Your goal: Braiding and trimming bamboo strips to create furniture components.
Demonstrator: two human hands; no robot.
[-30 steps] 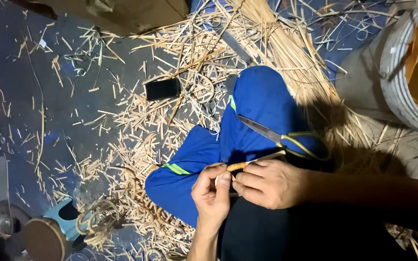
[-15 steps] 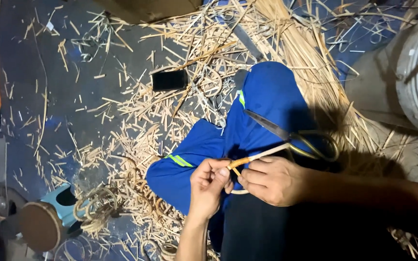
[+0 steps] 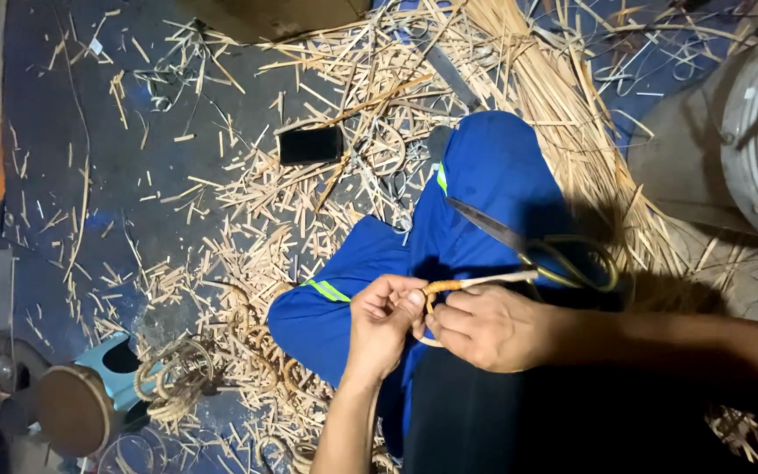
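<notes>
Over a blue-trousered lap, the left hand (image 3: 382, 323) pinches a rattan strip (image 3: 475, 283) while the right hand (image 3: 484, 326) closes around it, steadying it; scissors (image 3: 537, 250) rest on the knee, within reach.

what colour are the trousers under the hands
Bright blue trousers, with a yellow-green reflective stripe; the head view shows them best.

Black phone (image 3: 310, 145); wooden stool (image 3: 72, 410); scattered cane offcuts (image 3: 247, 237)
</notes>
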